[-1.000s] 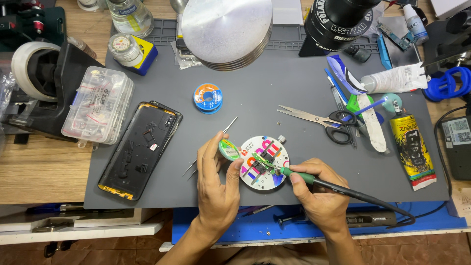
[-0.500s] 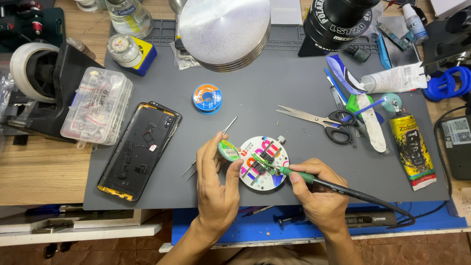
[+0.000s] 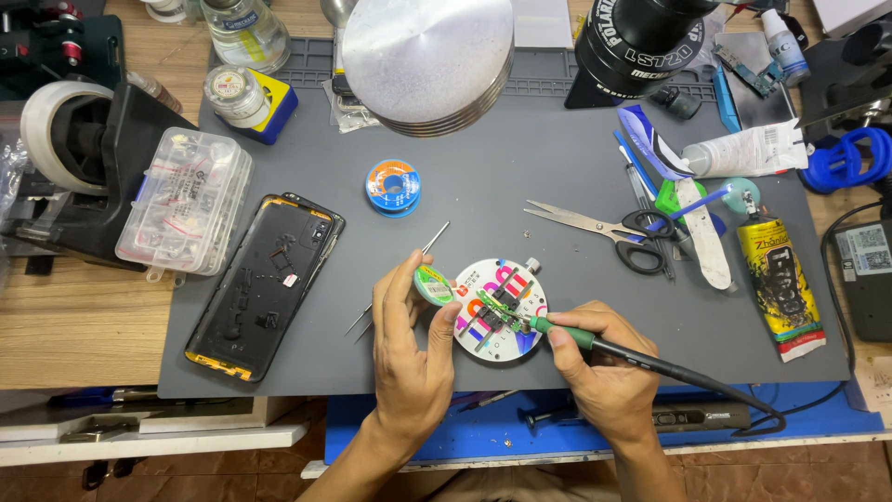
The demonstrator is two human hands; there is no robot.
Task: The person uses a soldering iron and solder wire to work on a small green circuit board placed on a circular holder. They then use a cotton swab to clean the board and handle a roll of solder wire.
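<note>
Two hands crowd the round fixture (image 3: pixel 492 311), at 6 o'clock on the grey mat (image 3: pixel 557 167). Your right hand (image 3: pixel 599 372) pinches the soldering iron (image 3: pixel 641 363), tip on the small board (image 3: pixel 502 311); your left hand (image 3: pixel 413 344) pinches a small green spool (image 3: pixel 433 284) at the fixture's 9 o'clock. You seem mid-joint; feeding solder next calls for steadiness.

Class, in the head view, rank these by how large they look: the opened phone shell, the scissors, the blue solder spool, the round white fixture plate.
1. Opened phone shell
2. Scissors
3. Round white fixture plate, partly hidden by hands
4. Blue solder spool
</note>
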